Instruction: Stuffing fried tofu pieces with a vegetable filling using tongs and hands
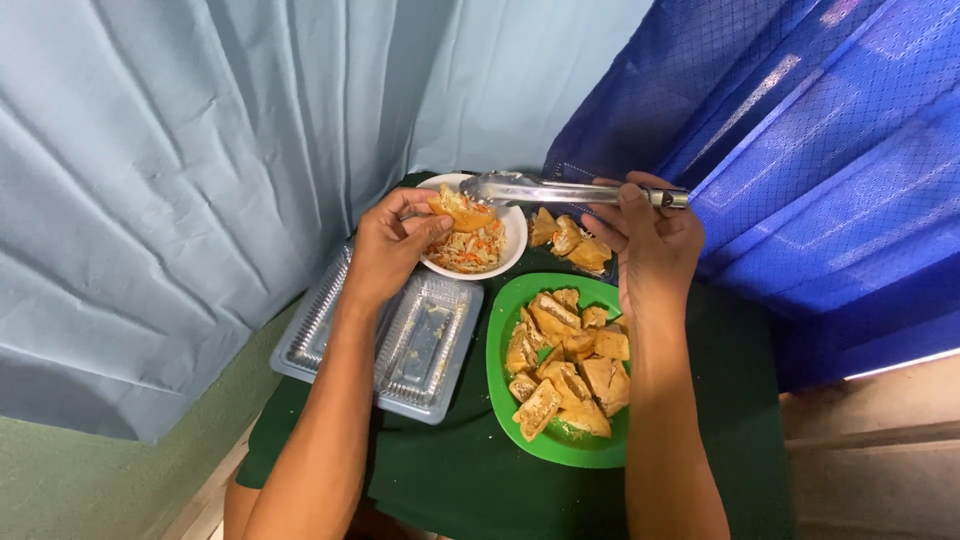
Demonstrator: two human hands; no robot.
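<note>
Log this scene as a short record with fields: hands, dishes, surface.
left hand: holds a fried piece over the white bowl of shredded filling
right hand: holds metal tongs, tips above the bowl
green plate: piled with fried pieces
clear tray: open, near left wrist
surface: dark green cloth

The left hand (392,240) holds a fried piece (458,210) over a white bowl (512,240) while the right hand (650,240) grips metal tongs (540,188)
</note>
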